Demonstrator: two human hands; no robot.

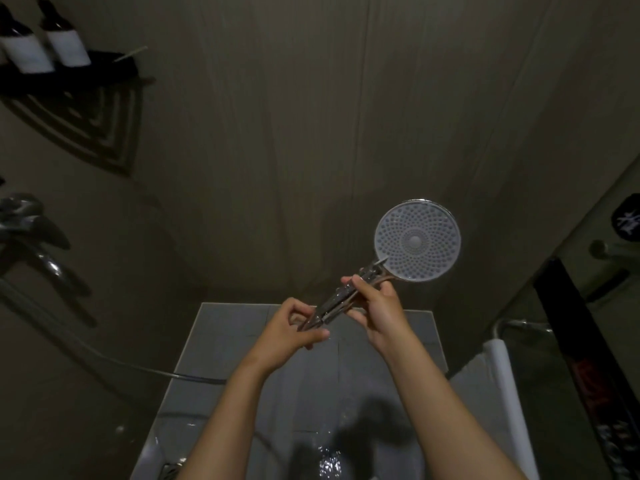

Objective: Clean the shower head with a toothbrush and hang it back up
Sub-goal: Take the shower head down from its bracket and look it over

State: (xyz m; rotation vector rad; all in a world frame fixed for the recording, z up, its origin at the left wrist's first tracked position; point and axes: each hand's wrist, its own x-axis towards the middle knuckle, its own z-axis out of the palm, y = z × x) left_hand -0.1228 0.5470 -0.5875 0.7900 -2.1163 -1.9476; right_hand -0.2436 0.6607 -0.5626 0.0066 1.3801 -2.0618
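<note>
Over the wet floor, just right of centre: shower head (417,240), held in the air by both hands, its round white spray face turned toward the camera and its disc pointing to 2 o'clock from the hands.
Handle: shiny chrome, running from the disc down toward 7 o'clock; both hands are on it.
Left hand (291,327): at the handle's lower end, fingers curled in and thumb closed against them, pinching that end.
Right hand (379,311): higher up, just below the disc, fingers and thumb wrapped round the handle.
Hose (104,355): a thin grey line from the 9 o'clock side sweeping down toward the floor at 7 o'clock; where it meets the handle is hidden by the left hand.
Floor (235,327): grey tiles, with glinting water at 6 o'clock.
Tap (31,230): dark metal fitting on the wall at 9 o'clock.
Shelf (86,123): dark corner rack at 10 o'clock, carrying two dark bottles (65,43) with white labels; a thin pale stick (130,56) lies beside them, too small to identify.
Towel (502,375): white, hanging over a metal rail (519,323) at 4 o'clock.
Wall (277,133): dim, plain panels behind everything, toward 12 o'clock.
</note>
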